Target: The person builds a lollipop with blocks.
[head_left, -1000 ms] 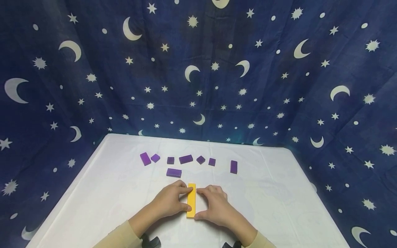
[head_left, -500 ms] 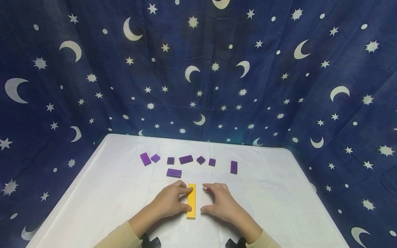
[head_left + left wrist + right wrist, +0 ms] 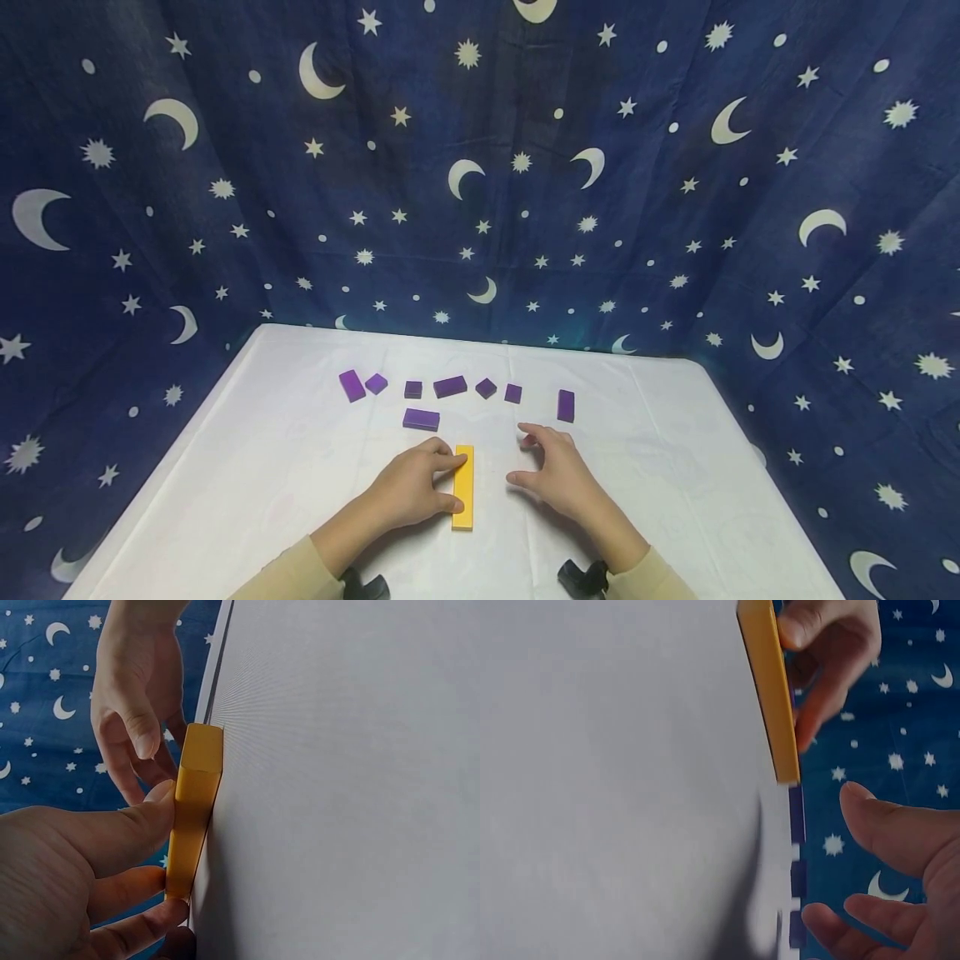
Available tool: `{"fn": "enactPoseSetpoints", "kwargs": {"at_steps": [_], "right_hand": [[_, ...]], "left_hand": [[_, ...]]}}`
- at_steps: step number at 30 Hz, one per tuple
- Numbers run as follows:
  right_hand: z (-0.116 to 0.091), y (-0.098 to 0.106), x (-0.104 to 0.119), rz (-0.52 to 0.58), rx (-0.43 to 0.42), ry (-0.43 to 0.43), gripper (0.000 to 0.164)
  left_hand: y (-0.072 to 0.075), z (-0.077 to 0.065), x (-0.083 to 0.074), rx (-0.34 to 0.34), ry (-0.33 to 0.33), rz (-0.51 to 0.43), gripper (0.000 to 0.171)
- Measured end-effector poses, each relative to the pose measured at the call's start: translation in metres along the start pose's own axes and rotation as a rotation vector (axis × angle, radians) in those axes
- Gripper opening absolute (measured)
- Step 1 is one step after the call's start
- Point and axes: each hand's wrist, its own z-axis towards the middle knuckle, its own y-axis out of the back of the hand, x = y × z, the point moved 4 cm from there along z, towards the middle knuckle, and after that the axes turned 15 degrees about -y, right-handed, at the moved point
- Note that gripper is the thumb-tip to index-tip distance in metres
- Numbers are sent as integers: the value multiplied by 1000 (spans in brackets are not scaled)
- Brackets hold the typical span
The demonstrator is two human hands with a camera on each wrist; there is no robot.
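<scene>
A long yellow block (image 3: 464, 487) lies on the white table, its long side pointing away from me. My left hand (image 3: 411, 485) is at its left side, with thumb and index fingertip resting on its top face. In the left wrist view that thumb (image 3: 154, 814) touches the upper face of the block, and the other fingers sit along its side. Apart from the block, to its right, my right hand (image 3: 558, 475) hovers with thumb and fingers spread and nothing between them. The right wrist view also shows a gap between this hand (image 3: 900, 877) and the yellow block (image 3: 771, 690).
Several purple blocks lie in a loose row beyond the hands, among them a rectangular one (image 3: 450, 386), a small square one (image 3: 513, 392) and an upright-turned one (image 3: 566, 406) at right. Another purple block (image 3: 422, 419) is closer. A dark blue star-patterned curtain (image 3: 480, 208) surrounds the table (image 3: 675, 500).
My right hand has left the yellow block's right side and moved right and slightly away from me. The left hand and the blocks have stayed in place.
</scene>
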Motion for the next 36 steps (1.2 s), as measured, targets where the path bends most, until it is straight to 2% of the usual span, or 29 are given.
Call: {"fn": "enactPoseSetpoints", "kwargs": {"at_steps": [5, 13, 23, 36], "right_hand": [[11, 12, -8, 19, -49, -39, 81], [29, 26, -26, 42, -63, -54, 81], [48, 40, -43, 45, -120, -129, 83], [73, 52, -57, 22, -164, -145, 87]], "left_hand": [[-1, 0, 2, -5, 0, 4, 71], [0, -1, 1, -10, -6, 6, 71], [0, -1, 1, -13, -11, 16, 70], [-1, -1, 3, -16, -7, 6, 70]]}}
